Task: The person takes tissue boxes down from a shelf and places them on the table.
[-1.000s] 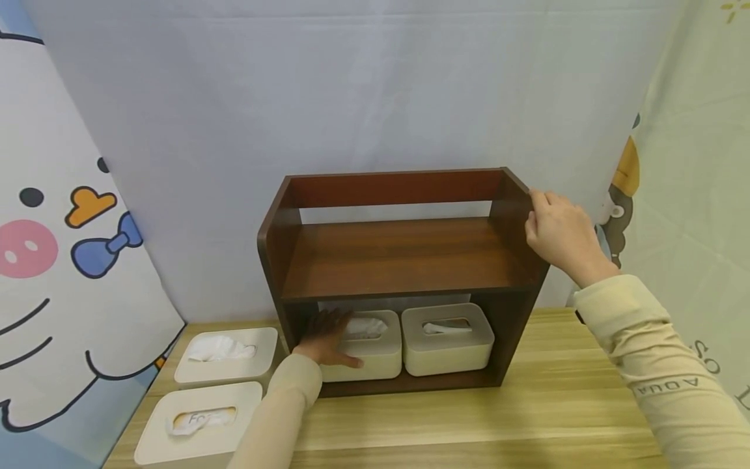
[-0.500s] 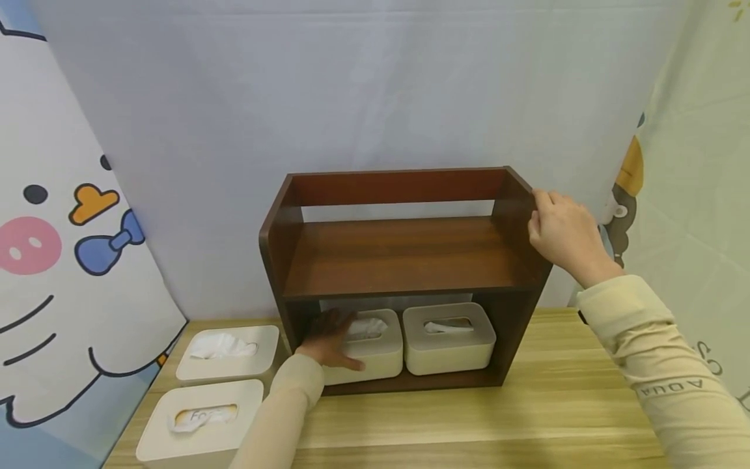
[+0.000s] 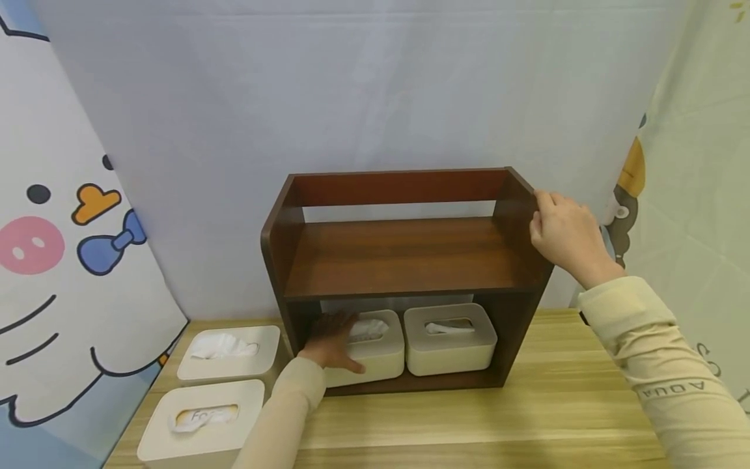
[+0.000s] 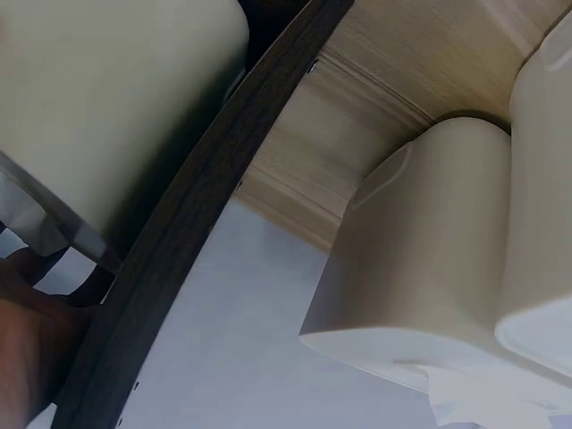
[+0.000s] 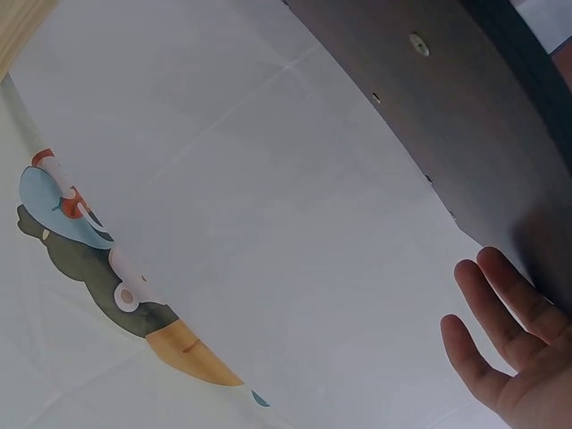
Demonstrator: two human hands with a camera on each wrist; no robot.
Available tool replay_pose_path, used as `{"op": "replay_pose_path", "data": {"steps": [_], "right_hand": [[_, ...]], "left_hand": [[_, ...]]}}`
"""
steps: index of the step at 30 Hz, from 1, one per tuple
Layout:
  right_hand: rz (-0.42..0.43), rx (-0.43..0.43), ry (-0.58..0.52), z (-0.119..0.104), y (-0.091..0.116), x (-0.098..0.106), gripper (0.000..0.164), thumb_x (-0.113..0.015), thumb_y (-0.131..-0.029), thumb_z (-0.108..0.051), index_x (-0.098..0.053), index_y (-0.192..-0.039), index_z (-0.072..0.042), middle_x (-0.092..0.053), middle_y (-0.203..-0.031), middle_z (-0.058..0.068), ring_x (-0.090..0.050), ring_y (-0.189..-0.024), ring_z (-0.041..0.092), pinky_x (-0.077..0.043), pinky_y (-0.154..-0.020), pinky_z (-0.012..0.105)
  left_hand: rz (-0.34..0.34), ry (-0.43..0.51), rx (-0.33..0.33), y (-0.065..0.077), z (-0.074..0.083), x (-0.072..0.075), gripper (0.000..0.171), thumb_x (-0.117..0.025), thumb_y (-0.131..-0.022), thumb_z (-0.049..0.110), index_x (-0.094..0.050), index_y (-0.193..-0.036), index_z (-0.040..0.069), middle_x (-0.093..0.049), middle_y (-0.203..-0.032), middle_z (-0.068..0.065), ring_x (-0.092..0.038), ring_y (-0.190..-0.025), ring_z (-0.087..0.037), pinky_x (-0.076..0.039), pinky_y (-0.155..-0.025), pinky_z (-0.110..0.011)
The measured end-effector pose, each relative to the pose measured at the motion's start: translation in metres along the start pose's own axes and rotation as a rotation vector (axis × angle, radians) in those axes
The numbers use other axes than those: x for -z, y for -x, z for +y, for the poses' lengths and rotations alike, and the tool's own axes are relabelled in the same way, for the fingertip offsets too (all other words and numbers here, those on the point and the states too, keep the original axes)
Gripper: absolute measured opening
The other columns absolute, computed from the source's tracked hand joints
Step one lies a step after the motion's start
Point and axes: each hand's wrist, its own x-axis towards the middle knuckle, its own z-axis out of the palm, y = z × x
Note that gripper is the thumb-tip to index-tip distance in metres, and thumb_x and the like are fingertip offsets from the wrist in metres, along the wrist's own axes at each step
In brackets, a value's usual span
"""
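My left hand (image 3: 334, 345) lies spread over the left end of a cream tissue box (image 3: 377, 365) in the lower compartment of a dark brown wooden shelf (image 3: 392, 254). The thumb reaches along the box's front top edge; the other fingers lie toward its back left. In the left wrist view, the shelf's side panel (image 4: 192, 206) stands between that box (image 4: 116, 98) and the boxes outside. My right hand (image 3: 568, 234) holds the top of the right side panel, thumb toward the inside and fingers (image 5: 509, 304) along the outer face.
A second tissue box (image 3: 450, 348) sits at right in the lower compartment. Two more, a rear box (image 3: 202, 371) and a front box (image 3: 158, 423), stand on the wood-grain table (image 3: 469, 430) left of the shelf. A white cloth (image 3: 375, 85) hangs behind.
The tissue box under my left hand has turned slightly, its left end coming a little forward. My right hand keeps its place on the panel. The view has shifted slightly.
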Motion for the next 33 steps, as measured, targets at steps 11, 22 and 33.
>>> {"op": "replay_pose_path", "data": {"steps": [11,22,33], "right_hand": [[0.000,-0.010,-0.010,0.000,0.000,0.001,0.038,-0.041,-0.088,-0.009,-0.048,-0.119,0.011,-0.056,-0.108,0.031,-0.054,-0.093,0.047,-0.042,-0.070,0.059],[-0.009,-0.023,-0.001,-0.007,0.007,0.007,0.038,-0.040,-0.088,-0.009,-0.048,-0.120,0.011,-0.056,-0.108,0.031,-0.054,-0.093,0.047,-0.043,-0.070,0.058],[-0.017,-0.058,0.020,-0.026,0.026,0.026,0.038,-0.041,-0.088,-0.009,-0.047,-0.120,0.011,-0.055,-0.109,0.031,-0.054,-0.095,0.047,-0.042,-0.072,0.059]], "left_hand": [[0.000,-0.012,0.017,0.001,0.001,-0.001,0.107,-0.082,-0.054,0.052,-0.034,-0.140,0.010,-0.035,-0.142,-0.019,-0.030,-0.132,-0.039,-0.019,-0.108,-0.054],[0.034,-0.046,-0.014,0.013,0.004,0.003,0.104,-0.081,-0.052,0.055,-0.039,-0.137,0.012,-0.040,-0.138,-0.017,-0.035,-0.127,-0.041,-0.025,-0.106,-0.053],[0.035,-0.085,-0.060,0.040,0.010,0.020,0.104,-0.078,-0.053,0.059,-0.039,-0.138,0.014,-0.042,-0.138,-0.013,-0.036,-0.129,-0.035,-0.025,-0.107,-0.052]]}}
